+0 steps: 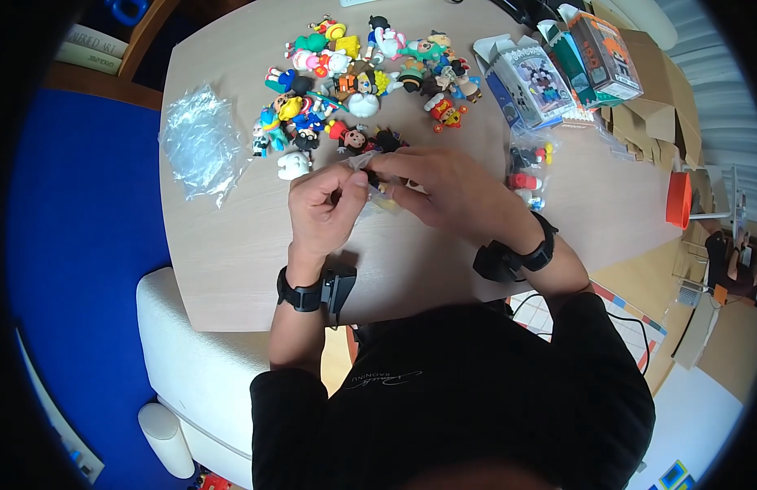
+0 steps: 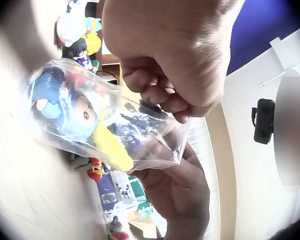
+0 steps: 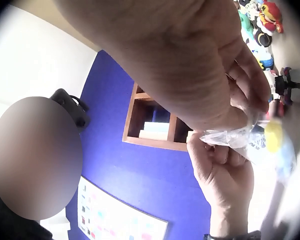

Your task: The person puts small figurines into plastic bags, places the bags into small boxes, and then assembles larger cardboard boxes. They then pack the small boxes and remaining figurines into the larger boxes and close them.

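A clear plastic bag [image 2: 157,157] is stretched between my two hands over the near part of the table. Inside it sits a toy figure [image 2: 82,120] with a blue head covering and a yellow part, its details blurred by the plastic. My left hand [image 1: 323,211] pinches the gathered edge of the bag between thumb and curled fingers. Opposite it, my right hand [image 1: 453,189] grips the bag's edge, fingertips close to the left thumb. From above, the hands hide most of the bag and figure; both wrist views show the figure at the bag's far end.
Many toy figures [image 1: 363,82] crowd the table's far middle. At left lies a heap of crumpled clear bags [image 1: 203,143]. Opened boxes [image 1: 535,86] stand at back right, with bagged figures [image 1: 525,181] before them. An orange container [image 1: 678,200] is at the right edge.
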A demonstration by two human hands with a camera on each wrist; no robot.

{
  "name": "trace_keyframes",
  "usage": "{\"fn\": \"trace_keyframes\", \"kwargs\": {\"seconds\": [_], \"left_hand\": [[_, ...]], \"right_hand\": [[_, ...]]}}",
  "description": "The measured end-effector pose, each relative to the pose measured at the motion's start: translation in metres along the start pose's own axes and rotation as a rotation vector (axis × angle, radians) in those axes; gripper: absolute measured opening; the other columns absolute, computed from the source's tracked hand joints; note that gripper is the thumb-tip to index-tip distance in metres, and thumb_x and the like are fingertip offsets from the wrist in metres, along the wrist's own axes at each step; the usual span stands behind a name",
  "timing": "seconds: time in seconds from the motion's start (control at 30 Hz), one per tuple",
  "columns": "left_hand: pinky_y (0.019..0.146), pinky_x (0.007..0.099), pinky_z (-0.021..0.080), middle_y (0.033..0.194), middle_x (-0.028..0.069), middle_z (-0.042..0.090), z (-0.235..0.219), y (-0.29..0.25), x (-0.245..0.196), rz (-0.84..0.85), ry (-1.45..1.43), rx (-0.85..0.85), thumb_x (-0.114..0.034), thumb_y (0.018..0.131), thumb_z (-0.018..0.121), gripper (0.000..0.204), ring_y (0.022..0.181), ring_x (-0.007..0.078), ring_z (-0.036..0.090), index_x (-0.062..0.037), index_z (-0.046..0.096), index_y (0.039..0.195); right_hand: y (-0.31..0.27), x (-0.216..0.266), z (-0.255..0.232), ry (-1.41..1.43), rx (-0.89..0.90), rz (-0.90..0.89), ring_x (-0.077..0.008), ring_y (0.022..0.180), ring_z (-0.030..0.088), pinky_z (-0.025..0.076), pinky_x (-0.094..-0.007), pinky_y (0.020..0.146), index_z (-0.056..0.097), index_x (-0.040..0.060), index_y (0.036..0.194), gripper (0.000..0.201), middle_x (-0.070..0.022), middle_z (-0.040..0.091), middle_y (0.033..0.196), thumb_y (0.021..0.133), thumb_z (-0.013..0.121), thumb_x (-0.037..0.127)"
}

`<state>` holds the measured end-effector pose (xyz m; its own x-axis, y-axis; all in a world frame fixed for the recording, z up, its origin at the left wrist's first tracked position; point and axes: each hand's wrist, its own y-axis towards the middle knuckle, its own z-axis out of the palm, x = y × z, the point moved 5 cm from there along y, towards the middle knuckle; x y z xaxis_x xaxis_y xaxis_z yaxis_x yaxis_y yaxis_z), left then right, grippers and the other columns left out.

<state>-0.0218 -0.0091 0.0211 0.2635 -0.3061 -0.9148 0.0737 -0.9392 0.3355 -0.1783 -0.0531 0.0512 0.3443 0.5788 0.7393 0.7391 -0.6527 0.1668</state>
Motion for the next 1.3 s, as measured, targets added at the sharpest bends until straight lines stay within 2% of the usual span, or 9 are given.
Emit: {"fn": "trace_keyframes", "kwargs": {"seconds": [0.17,0.27,0.47,0.57,0.67,0.83,1.03,1.17,1.3], "left_hand": [[0.047,0.0240,0.031,0.056,0.0002,0.050,0.001,0.000,0.001,-0.017,0.013,-0.001,-0.004,0.089,0.065,0.025,0.052,0.0058,0.042,0.0003,0.056,0.066],[0.049,0.0229,0.032,0.058,-0.0008,0.052,0.000,-0.001,0.001,-0.049,0.001,0.014,-0.005,0.090,0.063,0.024,0.053,0.0049,0.043,0.0003,0.058,0.068],[0.050,0.0216,0.033,0.059,-0.0023,0.053,-0.001,-0.003,0.001,-0.083,-0.067,0.006,-0.007,0.093,0.061,0.023,0.054,0.0041,0.043,-0.0002,0.061,0.071],[0.048,0.0225,0.033,0.058,-0.0010,0.054,-0.002,-0.003,0.004,-0.097,-0.074,-0.011,-0.005,0.089,0.065,0.020,0.053,0.0045,0.044,-0.0002,0.062,0.070],[0.048,0.0225,0.033,0.057,-0.0010,0.054,0.000,-0.003,0.004,-0.099,-0.050,0.021,-0.005,0.089,0.065,0.020,0.053,0.0046,0.043,-0.0003,0.062,0.070],[0.051,0.0213,0.033,0.060,-0.0024,0.053,0.000,-0.003,0.006,-0.109,-0.045,0.056,-0.005,0.093,0.059,0.021,0.055,0.0041,0.044,-0.0002,0.060,0.072],[0.047,0.0233,0.034,0.059,0.0006,0.054,0.006,-0.002,0.001,-0.037,0.001,0.051,-0.003,0.088,0.066,0.019,0.051,0.0062,0.044,0.0014,0.061,0.070],[0.052,0.0224,0.036,0.061,-0.0005,0.055,0.006,-0.001,-0.003,-0.054,0.018,0.070,-0.003,0.090,0.062,0.021,0.056,0.0058,0.047,0.0005,0.059,0.069],[0.048,0.0237,0.035,0.059,0.0015,0.056,0.008,0.000,-0.003,-0.041,0.024,0.106,-0.003,0.087,0.066,0.018,0.052,0.0066,0.047,0.0010,0.061,0.070]], "right_hand": [[0.001,-0.008,0.001,0.003,-0.111,-0.003,-0.0329,0.072,0.063,0.049,-0.0441,0.062,0.065,0.0063,0.098,0.017,-0.0119,0.065,0.075,0.082,0.061,0.008],[0.004,-0.005,-0.003,-0.176,-0.209,-0.113,-0.0271,0.063,0.062,0.048,-0.0355,0.058,0.068,0.0041,0.097,0.016,-0.0086,0.064,0.071,0.082,0.068,0.007],[0.007,0.002,-0.012,-0.012,-0.116,-0.091,-0.0289,0.070,0.063,0.049,-0.0377,0.062,0.068,0.0031,0.094,0.016,-0.0100,0.066,0.080,0.085,0.067,0.016],[0.004,-0.004,-0.002,-0.035,-0.255,-0.162,-0.0294,0.072,0.063,0.048,-0.0383,0.064,0.068,0.0025,0.091,0.016,-0.0104,0.065,0.083,0.088,0.064,0.017],[0.003,-0.015,0.006,-0.078,0.034,-0.035,-0.0309,0.072,0.062,0.048,-0.0400,0.065,0.066,0.0024,0.090,0.014,-0.0107,0.063,0.082,0.088,0.064,0.016],[0.004,-0.018,0.014,-0.035,0.031,-0.024,-0.0322,0.074,0.061,0.047,-0.0419,0.066,0.064,0.0024,0.088,0.014,-0.0109,0.061,0.082,0.088,0.062,0.016],[0.003,-0.024,0.018,-0.033,0.123,0.005,-0.0339,0.079,0.061,0.048,-0.0452,0.071,0.064,0.0040,0.085,0.022,-0.0125,0.060,0.085,0.090,0.057,0.024],[0.002,-0.029,0.024,-0.034,0.114,-0.002,-0.0340,0.079,0.061,0.048,-0.0450,0.072,0.063,0.0035,0.083,0.023,-0.0124,0.058,0.084,0.091,0.055,0.024],[0.001,-0.032,0.027,-0.018,0.143,-0.031,-0.0325,0.080,0.061,0.047,-0.0427,0.070,0.064,-0.0005,0.082,0.017,-0.0132,0.060,0.085,0.086,0.062,0.016]]}}
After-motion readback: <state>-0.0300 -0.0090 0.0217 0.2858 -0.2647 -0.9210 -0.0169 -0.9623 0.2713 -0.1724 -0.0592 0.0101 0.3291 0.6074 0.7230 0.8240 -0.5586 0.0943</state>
